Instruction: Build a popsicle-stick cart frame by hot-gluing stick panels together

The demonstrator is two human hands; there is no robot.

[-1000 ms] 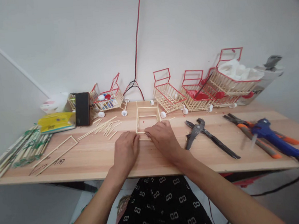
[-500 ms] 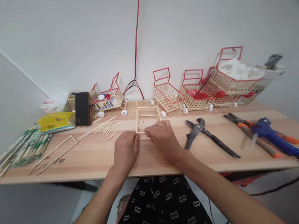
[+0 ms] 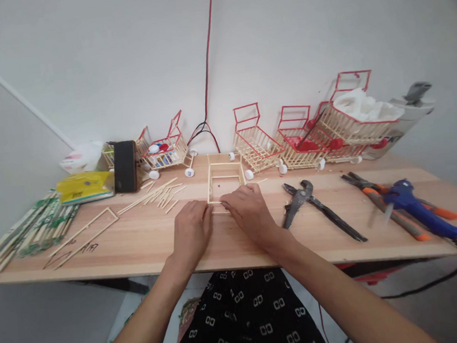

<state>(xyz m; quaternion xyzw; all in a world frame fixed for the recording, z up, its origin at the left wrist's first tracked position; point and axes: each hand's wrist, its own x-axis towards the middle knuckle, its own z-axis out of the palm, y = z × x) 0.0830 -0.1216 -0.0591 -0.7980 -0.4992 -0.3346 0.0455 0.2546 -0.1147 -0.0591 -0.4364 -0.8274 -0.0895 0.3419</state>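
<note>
A flat frame of thin wooden sticks (image 3: 224, 177) lies on the wooden table (image 3: 234, 240) in front of me. My left hand (image 3: 192, 229) rests palm down at the frame's near left corner, fingertips curled onto the near stick. My right hand (image 3: 248, 210) covers the near edge from the right, fingers bent and pressed on the same stick. Loose sticks (image 3: 162, 194) lie just left of the frame.
Black pliers (image 3: 315, 206) lie right of my hands, then orange-handled cutters (image 3: 391, 208) and a blue glue gun (image 3: 416, 208). Stick-built carts with red handles (image 3: 309, 132) line the wall. A black box (image 3: 125, 166), a yellow pack (image 3: 83, 187) and wrapped chopsticks (image 3: 37, 228) sit at left.
</note>
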